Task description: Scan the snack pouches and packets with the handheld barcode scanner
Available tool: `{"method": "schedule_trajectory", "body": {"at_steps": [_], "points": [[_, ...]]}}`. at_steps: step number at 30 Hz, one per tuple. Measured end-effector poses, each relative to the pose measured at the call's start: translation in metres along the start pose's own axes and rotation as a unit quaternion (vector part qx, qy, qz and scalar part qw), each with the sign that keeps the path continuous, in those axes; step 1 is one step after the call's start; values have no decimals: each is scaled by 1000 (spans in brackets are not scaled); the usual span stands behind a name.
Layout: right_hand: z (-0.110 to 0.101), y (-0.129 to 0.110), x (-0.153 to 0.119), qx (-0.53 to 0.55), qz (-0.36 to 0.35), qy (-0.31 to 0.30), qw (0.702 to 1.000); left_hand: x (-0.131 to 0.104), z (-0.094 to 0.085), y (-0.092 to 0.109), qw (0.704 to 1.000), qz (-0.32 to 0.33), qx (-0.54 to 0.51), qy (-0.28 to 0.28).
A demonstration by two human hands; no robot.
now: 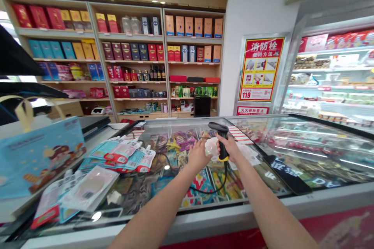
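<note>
My right hand (pixel 230 147) is closed round the grip of a black and yellow barcode scanner (pixel 219 127), held upright with its head on top. My left hand (pixel 199 154) is closed on a small whitish, rounded item (pixel 211 146) beside the scanner; its exact kind does not show. The scanner's black cable (pixel 210 192) loops down over the glass top of a chest freezer (pixel 172 202). Both hands are above that glass, through which colourful packs show. To their left lies a pile of blue, white and red pouches (pixel 121 151).
A blue paper bag (pixel 37 155) stands at the left. More spouted pouches and a clear packet (pixel 90 186) lie at the front left. White paper (pixel 247 155) lies right of my hands. Shelves of boxes (pixel 134 52) line the back; a lit refrigerated display (pixel 333 74) stands right.
</note>
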State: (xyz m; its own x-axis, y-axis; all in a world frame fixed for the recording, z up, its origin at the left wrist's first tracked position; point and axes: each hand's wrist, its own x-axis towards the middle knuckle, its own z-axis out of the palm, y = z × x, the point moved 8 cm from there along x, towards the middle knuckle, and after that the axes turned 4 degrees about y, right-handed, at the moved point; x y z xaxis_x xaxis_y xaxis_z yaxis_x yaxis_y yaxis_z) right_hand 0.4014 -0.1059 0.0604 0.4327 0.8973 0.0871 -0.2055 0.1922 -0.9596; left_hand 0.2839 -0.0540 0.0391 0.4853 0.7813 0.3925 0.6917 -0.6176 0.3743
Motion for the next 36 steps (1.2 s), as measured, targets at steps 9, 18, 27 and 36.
{"method": "schedule_trajectory", "body": {"at_steps": [9,18,27,36], "points": [[-58,18,11,72,-19,100,992,31,52,-1,993,-106,-30,-45],[-60,26,17,63,-33,101,992,42,46,-40,979,-199,-44,-21],[-57,30,13,57,-9,108,992,45,47,-46,972,-209,-107,18],[-47,41,11,52,39,28,997,45,53,-85,714,-295,-595,223]]}}
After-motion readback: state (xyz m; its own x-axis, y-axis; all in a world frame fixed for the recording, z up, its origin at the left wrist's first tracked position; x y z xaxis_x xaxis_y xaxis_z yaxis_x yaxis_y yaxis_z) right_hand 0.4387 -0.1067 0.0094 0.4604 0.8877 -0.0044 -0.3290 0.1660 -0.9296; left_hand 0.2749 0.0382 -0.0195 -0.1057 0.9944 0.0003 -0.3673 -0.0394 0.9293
